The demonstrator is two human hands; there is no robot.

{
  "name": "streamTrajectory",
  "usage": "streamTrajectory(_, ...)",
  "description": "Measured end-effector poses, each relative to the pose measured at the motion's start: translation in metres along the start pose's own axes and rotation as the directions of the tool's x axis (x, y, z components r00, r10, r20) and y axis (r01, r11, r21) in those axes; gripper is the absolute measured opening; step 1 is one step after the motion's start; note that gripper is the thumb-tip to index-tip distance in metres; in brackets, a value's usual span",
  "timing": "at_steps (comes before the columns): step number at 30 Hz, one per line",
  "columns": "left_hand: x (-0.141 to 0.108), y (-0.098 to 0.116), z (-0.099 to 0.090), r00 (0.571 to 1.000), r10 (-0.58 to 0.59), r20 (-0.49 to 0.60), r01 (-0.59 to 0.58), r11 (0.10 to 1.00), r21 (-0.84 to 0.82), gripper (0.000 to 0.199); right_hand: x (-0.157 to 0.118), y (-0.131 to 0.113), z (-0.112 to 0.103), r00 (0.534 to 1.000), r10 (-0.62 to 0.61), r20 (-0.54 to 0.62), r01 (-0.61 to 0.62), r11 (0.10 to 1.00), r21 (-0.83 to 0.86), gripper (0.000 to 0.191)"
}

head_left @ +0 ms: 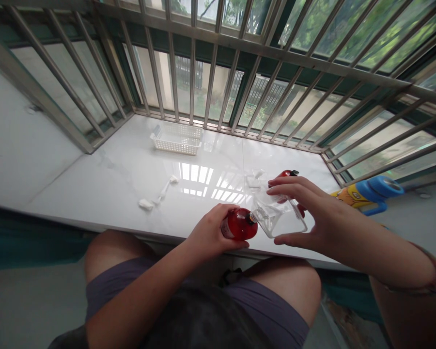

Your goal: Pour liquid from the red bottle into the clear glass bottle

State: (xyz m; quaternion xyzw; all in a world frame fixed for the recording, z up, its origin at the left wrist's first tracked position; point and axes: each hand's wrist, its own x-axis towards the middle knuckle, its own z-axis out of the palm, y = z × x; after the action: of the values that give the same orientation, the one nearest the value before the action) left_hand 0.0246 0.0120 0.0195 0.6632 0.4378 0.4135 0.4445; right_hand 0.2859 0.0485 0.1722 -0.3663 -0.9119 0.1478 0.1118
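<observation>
One red bottle (241, 224) sits gripped in the left hand (211, 230); the right hand (318, 213), spread wide, holds a clear container (271, 220). Just behind the right hand shows a second bottle (287, 173); well beyond the left hand, a white basket (176, 147) rests on the tabletop (112, 194).

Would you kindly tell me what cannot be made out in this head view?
In the head view:
Far red bottle: largely hidden behind the right hand.
Blue-and-yellow bottle: partly hidden behind the right arm.
Held red bottle: label writing too small to read.
</observation>
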Motion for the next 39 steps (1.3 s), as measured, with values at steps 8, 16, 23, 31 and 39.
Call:
streamTrajectory(8,-0.0009,0.0002,0.0004,1.000,-0.007,-0.006,0.007,1.000,-0.007,0.083,0.0006,-0.0011,-0.0006,1.000,-0.001,-0.010,0.001,1.000,0.006,0.073)
streamTrajectory(16,-0.0006,0.0001,-0.0003,1.000,-0.002,-0.006,0.002,1.000,0.000,0.083,0.0016,-0.0003,-0.0011,1.000,-0.002,0.000,0.002,1.000,-0.007,0.076)
streamTrajectory(23,-0.0004,0.0000,-0.0007,1.000,0.001,-0.004,-0.001,1.000,-0.004,0.083,0.0025,-0.0013,-0.0016,1.000,-0.009,0.012,0.009,1.000,-0.012,0.075)
streamTrajectory(31,-0.0009,-0.0015,-0.0005,1.000,0.003,-0.002,-0.003,1.000,-0.006,0.084,0.0028,-0.0014,-0.0012,1.000,-0.008,0.013,0.008,1.000,-0.025,0.072)
streamTrajectory(39,-0.0004,-0.0024,0.0010,1.000,0.011,-0.012,-0.011,1.000,-0.003,0.084,0.0012,0.0000,0.0003,1.000,-0.009,-0.002,0.009,0.999,-0.033,0.071)
